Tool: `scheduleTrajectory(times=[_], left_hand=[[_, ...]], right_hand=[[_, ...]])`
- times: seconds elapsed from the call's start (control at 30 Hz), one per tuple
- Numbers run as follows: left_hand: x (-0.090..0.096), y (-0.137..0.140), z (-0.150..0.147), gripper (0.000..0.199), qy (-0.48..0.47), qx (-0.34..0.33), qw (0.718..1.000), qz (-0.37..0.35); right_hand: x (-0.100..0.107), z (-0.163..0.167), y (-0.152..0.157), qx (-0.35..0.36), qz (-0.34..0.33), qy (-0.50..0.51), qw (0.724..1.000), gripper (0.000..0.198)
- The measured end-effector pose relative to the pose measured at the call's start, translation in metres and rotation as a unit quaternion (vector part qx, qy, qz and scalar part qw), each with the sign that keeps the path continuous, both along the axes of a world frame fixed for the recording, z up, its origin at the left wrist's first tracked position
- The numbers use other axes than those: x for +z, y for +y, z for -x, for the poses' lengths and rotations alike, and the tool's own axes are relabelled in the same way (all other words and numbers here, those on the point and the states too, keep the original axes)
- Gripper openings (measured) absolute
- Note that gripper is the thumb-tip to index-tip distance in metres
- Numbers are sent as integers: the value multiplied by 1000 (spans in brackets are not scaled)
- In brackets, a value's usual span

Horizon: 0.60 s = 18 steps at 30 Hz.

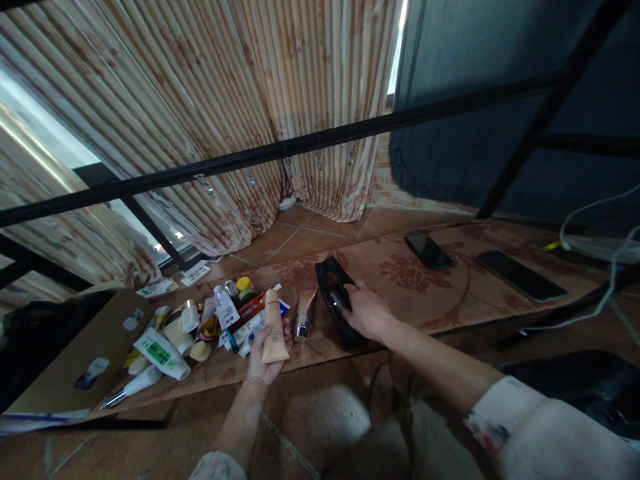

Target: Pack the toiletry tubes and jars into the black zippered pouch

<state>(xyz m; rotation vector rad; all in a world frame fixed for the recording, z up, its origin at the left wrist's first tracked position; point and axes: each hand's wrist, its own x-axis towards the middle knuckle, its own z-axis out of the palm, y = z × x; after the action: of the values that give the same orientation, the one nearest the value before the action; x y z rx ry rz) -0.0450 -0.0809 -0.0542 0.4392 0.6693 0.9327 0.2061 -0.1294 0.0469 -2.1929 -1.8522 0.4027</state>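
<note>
Pouch (334, 317) near bench edge (320, 360), phones (429, 251) well rightward

Tabletop (400, 293): brown, floral-patterned, extending to the right of the right hand (367, 312). Beyond both hands: brownish tiled floor (320, 235), then pleated cream curtains (210, 100) with reddish blotches. Black metal rail (320, 139) crosses before them. Farther off, past the right hand: brick-patterned wall (384, 180), dark blue-grey fabric panel (460, 127). Bright light shows at curtain gaps, including far left of the left hand (256, 355).
</note>
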Motion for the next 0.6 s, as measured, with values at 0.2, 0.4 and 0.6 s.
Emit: scheduleTrajectory(times=[0.2, 0.4, 0.6], left_hand=[[5, 0, -6, 38, 17, -10, 1000, 14], [7, 2, -8, 43, 17, -17, 999, 38], [9, 1, -6, 44, -6, -1, 998, 65]], right_hand=[[-2, -1, 1, 6, 0, -1, 1000, 36], [-4, -1, 1, 6, -6, 3, 1000, 33], [-1, -1, 0, 6, -9, 6, 1000, 33]])
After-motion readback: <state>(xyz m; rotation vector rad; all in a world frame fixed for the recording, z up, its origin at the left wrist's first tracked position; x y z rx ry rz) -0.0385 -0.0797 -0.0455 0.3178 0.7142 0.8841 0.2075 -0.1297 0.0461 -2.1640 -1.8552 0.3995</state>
